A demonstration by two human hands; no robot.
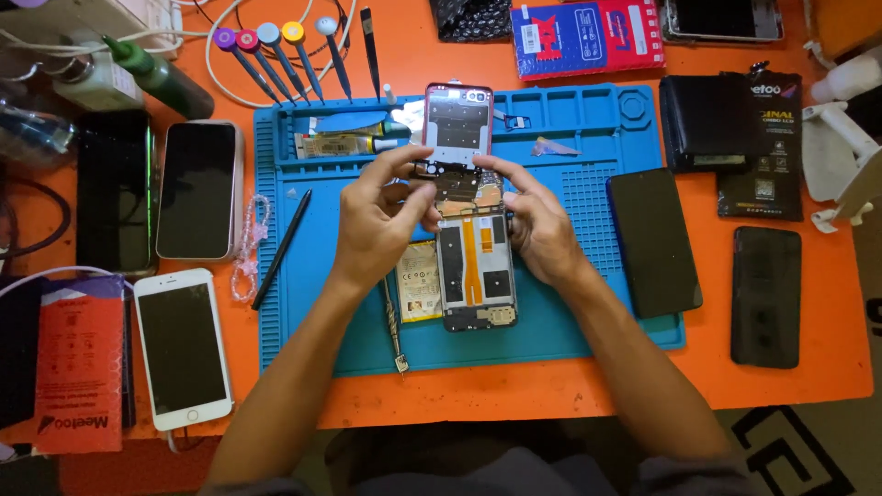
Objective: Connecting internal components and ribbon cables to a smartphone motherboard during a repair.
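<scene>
Both hands on an opened phone, mid blue mat.

Blue mat [570, 321] on the orange table [551, 390] carries the opened phone [476, 276] — long axis running away from the person, bottom end nearest them, insides up with an orange flex strip down the middle. Its top end is hidden under the fingers. Left hand [377, 220] and right hand [537, 225] pinch a small dark part [457, 184] between fingertips; exact grip hard to make out. Mat's rear tray slots hold a glue tube [344, 144].
</scene>
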